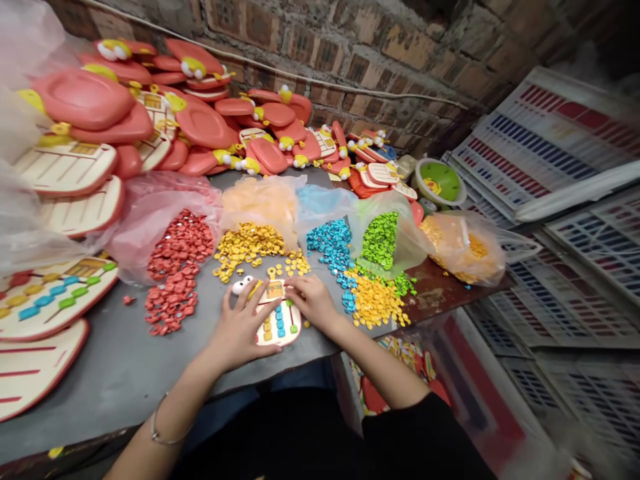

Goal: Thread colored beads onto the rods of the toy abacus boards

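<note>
A cream toy board [275, 312] with a red rim, slots and bug eyes lies on the grey table in front of me. Yellow, blue and green plastic pieces sit in rows on it. My left hand [240, 327] grips its left side, thumb along the near edge and fingers over the top. At the board's upper right, my right hand [314, 303] has its fingertips pinched together; whatever they hold is hidden. Just below those fingertips is a green piece on the board. Closest to the hands are loose yellow pieces [293, 265] and blue pieces [330, 243].
Red pieces [173, 303] spill from a bag on the left. Green pieces [380, 240] and orange-yellow pieces [377, 300] lie to the right. Stacked red toy boards [85, 100] line the brick wall. A green bowl [445, 180] and plastic crates [550, 140] stand at right.
</note>
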`<state>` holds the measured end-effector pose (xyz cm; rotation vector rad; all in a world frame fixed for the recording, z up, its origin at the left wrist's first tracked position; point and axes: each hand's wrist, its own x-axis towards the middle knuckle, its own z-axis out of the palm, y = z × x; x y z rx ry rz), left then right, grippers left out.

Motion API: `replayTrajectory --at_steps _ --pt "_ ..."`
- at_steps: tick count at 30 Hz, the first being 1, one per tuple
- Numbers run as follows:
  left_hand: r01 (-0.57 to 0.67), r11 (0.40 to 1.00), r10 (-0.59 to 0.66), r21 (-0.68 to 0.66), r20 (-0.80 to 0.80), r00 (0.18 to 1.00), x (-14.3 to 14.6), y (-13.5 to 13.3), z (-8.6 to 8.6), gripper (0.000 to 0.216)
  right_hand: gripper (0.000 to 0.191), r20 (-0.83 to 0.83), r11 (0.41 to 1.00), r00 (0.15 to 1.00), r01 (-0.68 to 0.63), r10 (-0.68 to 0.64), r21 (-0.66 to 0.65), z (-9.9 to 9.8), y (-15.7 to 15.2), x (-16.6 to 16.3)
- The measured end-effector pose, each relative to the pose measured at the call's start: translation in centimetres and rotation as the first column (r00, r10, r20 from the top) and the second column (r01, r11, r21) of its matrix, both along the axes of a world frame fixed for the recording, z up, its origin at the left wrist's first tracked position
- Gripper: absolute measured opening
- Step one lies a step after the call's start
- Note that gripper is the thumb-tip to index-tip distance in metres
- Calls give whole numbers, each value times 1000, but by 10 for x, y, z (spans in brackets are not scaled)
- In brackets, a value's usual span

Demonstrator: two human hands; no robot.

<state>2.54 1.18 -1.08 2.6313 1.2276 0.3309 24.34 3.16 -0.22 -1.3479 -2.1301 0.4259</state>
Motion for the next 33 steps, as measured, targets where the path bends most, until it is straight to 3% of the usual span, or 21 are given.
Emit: replayTrajectory --at_steps 3,5,6,8,10,12,15,18,22,25,28,33 --pt "2 1000 -2 6 -7 1000 0 0 0 82 17 -45 987 989 -143 140 -77 14 -19 9" --pt "6 1000 -6 3 -3 1000 0 0 0 81 16 -116 979 979 -178 167 -98 22 -26 23" --pt "9 1000 -9 -1 0 1000 0 0 1 80 15 -151 987 982 -132 116 -96 25 -25 33" --pt "13 1000 -12 -10 7 1000 0 0 2 78 14 -184 992 975 114 -122 -56 29 -15 60" --pt "15 1000 -15 -17 10 1000 -1 0 3 77 18 -147 913 904 409 -402 14 28 4 93" --pt "15 1000 -15 -17 5 1000 -1 0 4 77 18 3 842 843 537 -538 51 22 24 123" --pt "16 1000 -16 -14 -11 1000 -1 0 4 78 18 253 845 809 528 -530 80 10 45 149" --pt "14 1000 -15 -23 -29 999 -1 1 4 83 21 383 870 785 473 -488 140 -1 49 154" --pt "7 1000 -8 -27 -40 999 -1 1 5 90 29 317 902 845 396 -432 173 -9 45 160" --pt "10 1000 -11 -16 -40 999 -2 1 3 91 23 286 907 863 372 -417 199 -10 42 167" --pt "13 1000 -13 4 -28 1000 -2 1 1 92 13 335 907 846 354 -415 228 -11 41 169" --pt "19 1000 -19 11 -28 999 -2 1 -1 93 17 412 876 774 402 -481 267 -14 43 164"
